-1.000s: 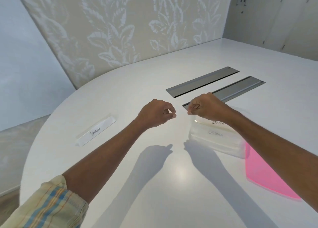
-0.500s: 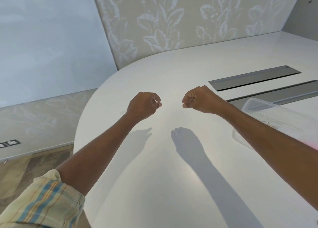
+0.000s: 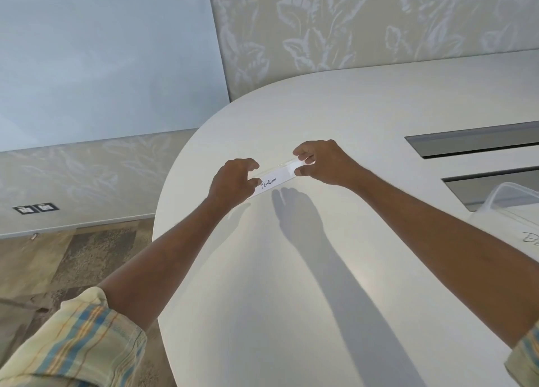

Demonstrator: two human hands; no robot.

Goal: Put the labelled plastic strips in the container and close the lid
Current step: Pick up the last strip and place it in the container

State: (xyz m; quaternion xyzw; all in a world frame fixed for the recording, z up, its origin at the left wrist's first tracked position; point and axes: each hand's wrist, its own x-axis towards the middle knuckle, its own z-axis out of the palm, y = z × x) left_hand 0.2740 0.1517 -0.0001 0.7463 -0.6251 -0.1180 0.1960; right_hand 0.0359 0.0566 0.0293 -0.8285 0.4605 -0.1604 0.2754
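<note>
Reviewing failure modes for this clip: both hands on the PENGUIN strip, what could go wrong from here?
1. The clear plastic strip labelled PENGUIN is pinched only at its ends by the left hand and right hand; it may slip or flex.
2. The clear plastic container sits far right, mostly out of frame; the carry could miss it.

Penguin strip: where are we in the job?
Done: at least one labelled strip already lies in the clear plastic container at the right edge. In hand: the left hand and right hand pinch opposite ends of the clear plastic strip labelled PENGUIN over the white table. Left: carry it into the container and close the lid; no lid is in view.
</note>
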